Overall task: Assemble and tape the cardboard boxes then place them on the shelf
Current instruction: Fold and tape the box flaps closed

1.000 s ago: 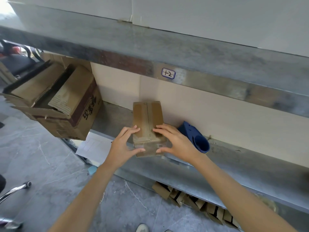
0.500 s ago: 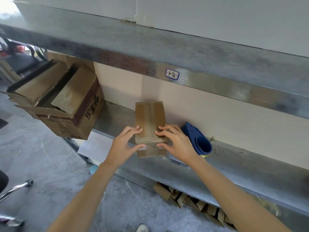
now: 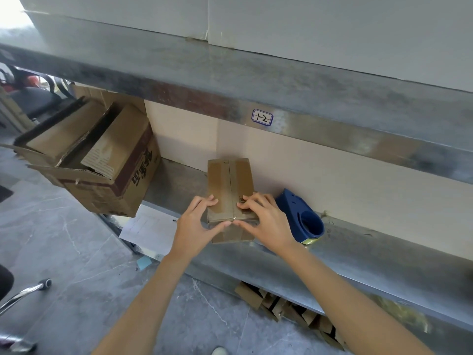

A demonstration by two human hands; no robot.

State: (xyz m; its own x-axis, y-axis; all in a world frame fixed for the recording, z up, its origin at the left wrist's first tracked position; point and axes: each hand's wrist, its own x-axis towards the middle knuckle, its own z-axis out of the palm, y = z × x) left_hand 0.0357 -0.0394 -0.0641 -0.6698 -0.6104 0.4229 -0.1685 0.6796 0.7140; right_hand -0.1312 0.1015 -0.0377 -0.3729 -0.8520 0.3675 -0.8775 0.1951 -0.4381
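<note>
A small brown cardboard box (image 3: 230, 180) lies on the grey metal shelf (image 3: 371, 257), its top flaps closed with clear tape along the centre seam. My left hand (image 3: 194, 226) rests its fingers on the near left of the box top, thumb against the front face. My right hand (image 3: 266, 221) presses its fingertips on the seam near the front edge, with its thumb on the front face too. Both thumbs meet at the middle of the front top edge. A blue tape dispenser (image 3: 302, 216) lies on the shelf just right of my right hand.
A large open carton (image 3: 102, 175) holding folded cardboard hangs off the shelf's left end. The upper shelf (image 3: 230, 80) with a label (image 3: 262, 117) overhangs above. Flattened cardboard pieces (image 3: 281, 306) lie beneath the shelf. White paper (image 3: 148, 226) and a chair leg (image 3: 25, 293) are at the left.
Both hands stay on the box's near end; the thumbs have drawn closer together along the front edge. The box has not shifted relative to the dispenser.
</note>
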